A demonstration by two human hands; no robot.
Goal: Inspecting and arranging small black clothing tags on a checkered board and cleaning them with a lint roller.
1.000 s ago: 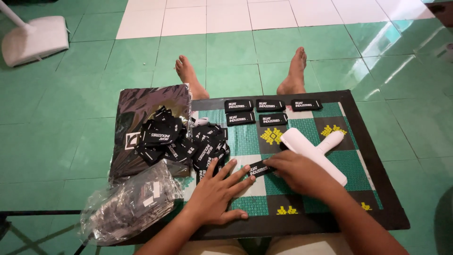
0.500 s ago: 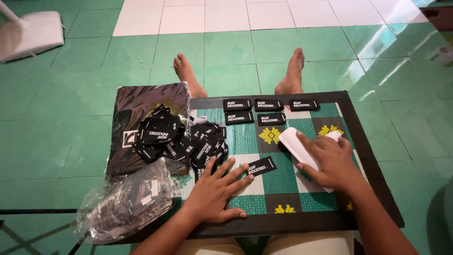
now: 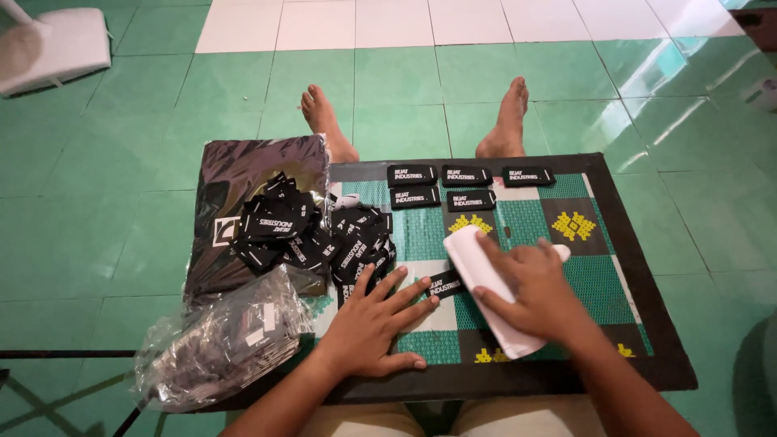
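Note:
My right hand grips a white T-shaped tool lying on the green chequered board. My left hand lies flat with fingers spread, its fingertips holding down a black rectangular label beside the tool. A heap of black labels sits left of that hand. Several more labels are laid out in two rows at the board's far edge.
A dark plastic sheet lies under the heap at the left. A clear bag of black items rests at the near left corner. My bare feet lie on the green tiled floor beyond the board. A white fan base stands far left.
My right hand moved from the label to the white tool and took hold of it, dragging it leftward towards the label. The left hand stayed spread on the board.

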